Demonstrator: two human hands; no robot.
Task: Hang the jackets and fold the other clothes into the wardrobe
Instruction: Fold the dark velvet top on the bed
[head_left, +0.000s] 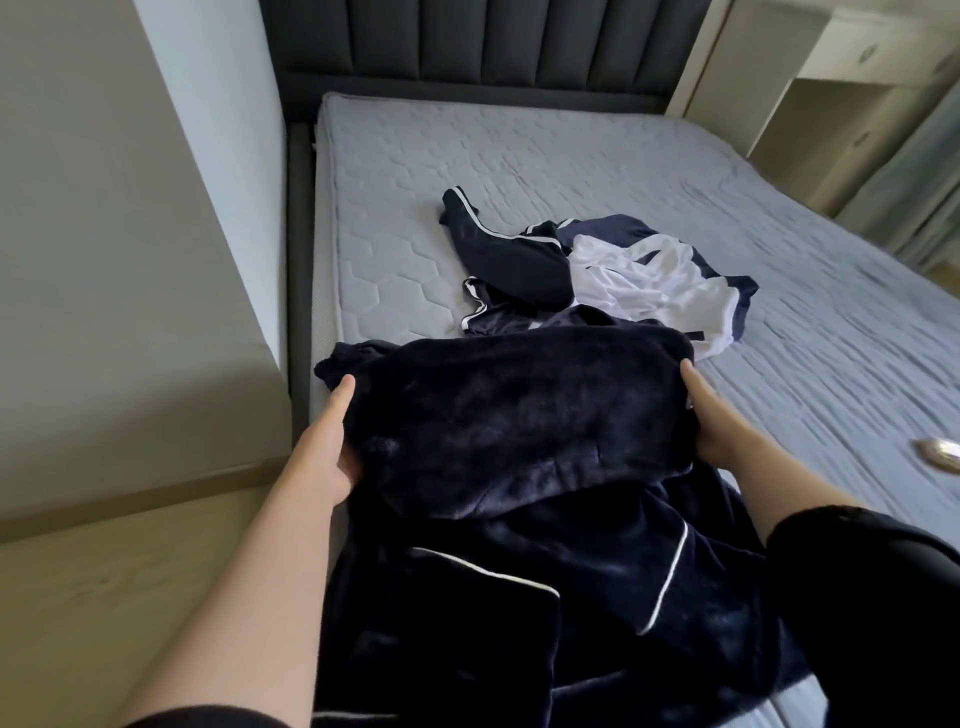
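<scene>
1. At the near edge of the grey quilted mattress (415, 171), a dark navy plush garment with white piping (519, 415) is half folded, and its lower part seems to hang toward the person.
2. Risk: the hanging weight may drag the fold open or pull the slippery plush floorward.
3. Left hand (327, 447): the thumb lies over the fold's left edge and the fingers are hidden beneath, gripping the cloth.
4. Right hand (714, 415): clamped likewise on the right edge.
5. Farther off, a crumpled navy-and-white sports jacket (597, 270) lies unhung.

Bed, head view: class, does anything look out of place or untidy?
Yes: a navy white-striped garment and a white garment lie crumpled together on the grey quilted mattress, beyond the navy velvet garment held by the left hand and right hand.
</scene>
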